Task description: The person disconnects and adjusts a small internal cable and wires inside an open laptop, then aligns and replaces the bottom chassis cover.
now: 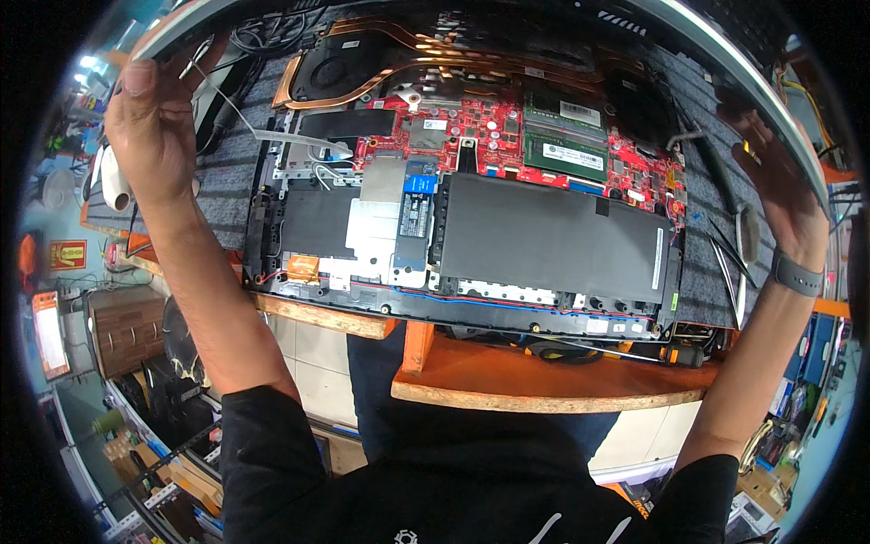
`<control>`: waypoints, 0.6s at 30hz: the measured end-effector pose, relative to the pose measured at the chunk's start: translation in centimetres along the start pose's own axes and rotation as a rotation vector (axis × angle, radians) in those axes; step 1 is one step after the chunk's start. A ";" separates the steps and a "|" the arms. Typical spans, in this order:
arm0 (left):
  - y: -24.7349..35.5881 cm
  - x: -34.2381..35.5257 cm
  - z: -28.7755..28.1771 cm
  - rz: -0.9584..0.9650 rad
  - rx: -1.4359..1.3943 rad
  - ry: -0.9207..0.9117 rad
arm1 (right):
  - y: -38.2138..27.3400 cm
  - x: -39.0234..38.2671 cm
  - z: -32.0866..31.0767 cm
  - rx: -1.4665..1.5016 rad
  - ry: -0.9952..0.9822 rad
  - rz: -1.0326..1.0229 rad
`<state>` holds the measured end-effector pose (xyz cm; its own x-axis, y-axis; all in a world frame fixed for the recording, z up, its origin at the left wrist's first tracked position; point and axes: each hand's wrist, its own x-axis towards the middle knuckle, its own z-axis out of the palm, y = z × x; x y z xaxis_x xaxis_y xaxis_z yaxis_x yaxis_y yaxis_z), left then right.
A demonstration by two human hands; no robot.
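Both my hands grip a large dark panel with vent slots, apparently a laptop's bottom cover, raised over the far side of an opened laptop. My left hand is closed on its left edge, thumb on the outside. On the right edge, my right hand holds it with the fingers in shadow beneath. Below lies the laptop's exposed inside: a red circuit board, a black battery, green memory modules, copper heat pipes and a fan. A white strip crosses the left part.
The laptop rests on a grey ribbed mat on an orange wooden bench. Tweezers and a brush lie right of it. Black cables are at the back left. A screwdriver sits on the lower shelf.
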<state>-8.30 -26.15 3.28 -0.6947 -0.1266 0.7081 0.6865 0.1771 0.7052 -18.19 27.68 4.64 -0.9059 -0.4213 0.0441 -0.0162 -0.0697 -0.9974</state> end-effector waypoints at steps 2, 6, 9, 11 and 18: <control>0.1 0.2 -0.3 0.050 -0.057 -0.021 | -0.5 0.0 -0.1 0.000 -0.061 -0.012; 0.2 1.3 -0.4 0.009 -0.039 -0.031 | -1.1 0.2 -0.1 -0.009 -0.012 -0.027; -0.5 2.1 -0.6 0.018 -0.079 -0.113 | -0.9 0.8 0.1 0.012 -0.048 -0.024; -0.4 2.1 -0.9 0.019 -0.071 -0.119 | -0.9 0.9 0.3 -0.023 -0.034 -0.021; 0.3 0.7 -0.6 -0.009 0.070 -0.066 | -1.3 -0.6 3.4 -0.226 -0.002 -0.020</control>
<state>-8.43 -26.76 3.97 -0.7150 -0.0638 0.6962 0.6651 0.2448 0.7055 -16.24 24.98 6.05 -0.9038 -0.4232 0.0635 -0.1284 0.1266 -0.9836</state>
